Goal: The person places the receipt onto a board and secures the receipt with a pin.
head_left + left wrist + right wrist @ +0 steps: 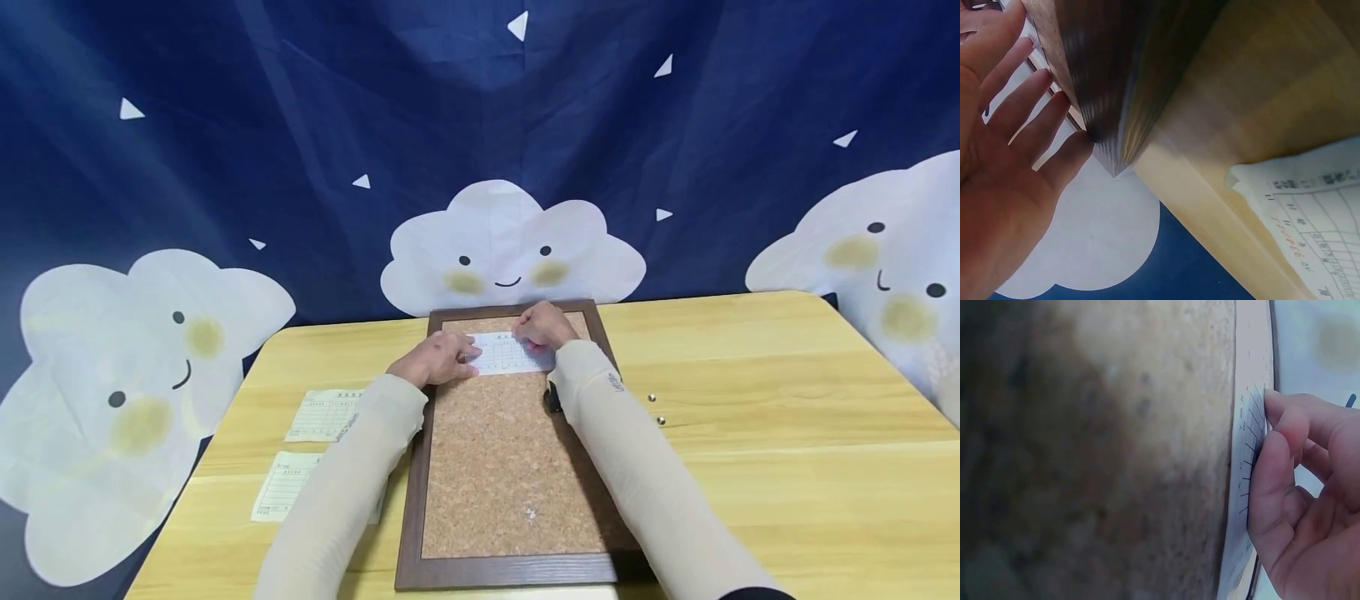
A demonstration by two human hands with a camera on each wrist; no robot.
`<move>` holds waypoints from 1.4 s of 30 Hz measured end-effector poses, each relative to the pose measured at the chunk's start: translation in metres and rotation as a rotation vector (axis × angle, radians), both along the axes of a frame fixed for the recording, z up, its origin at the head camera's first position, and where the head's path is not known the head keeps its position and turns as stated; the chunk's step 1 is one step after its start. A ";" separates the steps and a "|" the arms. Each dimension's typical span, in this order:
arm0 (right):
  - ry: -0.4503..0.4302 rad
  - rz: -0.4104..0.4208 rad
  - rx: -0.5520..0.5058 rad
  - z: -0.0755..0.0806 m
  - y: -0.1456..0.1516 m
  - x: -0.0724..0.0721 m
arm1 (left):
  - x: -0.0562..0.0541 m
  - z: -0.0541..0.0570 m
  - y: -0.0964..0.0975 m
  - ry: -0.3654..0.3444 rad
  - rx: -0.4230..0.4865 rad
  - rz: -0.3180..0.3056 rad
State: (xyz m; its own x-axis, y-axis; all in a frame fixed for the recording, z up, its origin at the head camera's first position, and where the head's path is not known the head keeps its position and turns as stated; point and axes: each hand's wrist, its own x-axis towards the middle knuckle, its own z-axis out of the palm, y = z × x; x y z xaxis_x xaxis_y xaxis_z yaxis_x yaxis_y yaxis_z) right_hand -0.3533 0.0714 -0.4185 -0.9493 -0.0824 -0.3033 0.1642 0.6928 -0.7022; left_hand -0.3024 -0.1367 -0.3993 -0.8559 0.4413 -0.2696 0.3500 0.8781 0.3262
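Observation:
A white printed form (501,355) lies across the upper part of a framed cork board (491,450). At its left end rests my left hand (435,358), its fingers stretched out over the paper and cork; in the left wrist view those fingers (1040,112) look straight and spread beside the brown frame. My right hand (545,324) presses on the form near its top edge, right of the middle, with curled fingers. Seen from the right wrist, the fingertips meet the form (1241,481); I cannot tell whether something small is under them.
Two small silver thumbtacks (652,398) lie on the wooden table (787,467) right of the board. Two pale forms (321,417) lie to the left, the nearer one partly behind my left sleeve. A silvery spot (530,512) shows low on the cork. A blue cloud-patterned curtain (480,108) hangs behind.

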 end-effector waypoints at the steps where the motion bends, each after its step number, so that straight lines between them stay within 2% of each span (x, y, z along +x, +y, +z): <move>1: 0.003 -0.001 -0.003 0.000 0.000 0.000 | 0.000 0.000 0.000 0.007 -0.001 -0.004; 13: -0.005 -0.002 -0.071 0.006 0.004 0.005 | 0.003 -0.003 -0.001 0.025 0.039 0.007; 23: -0.046 -0.018 -0.101 0.003 0.006 0.005 | 0.007 -0.004 -0.006 0.032 0.066 -0.017; 29: -0.025 0.020 -0.069 0.011 0.008 0.010 | 0.007 -0.006 -0.009 0.044 0.073 -0.025; 36: 0.002 0.090 0.018 0.018 0.016 0.013 | 0.006 -0.004 -0.010 0.040 0.083 -0.013; 42: -0.008 0.119 -0.012 0.024 0.025 0.016 | 0.007 -0.003 -0.013 0.058 0.117 -0.006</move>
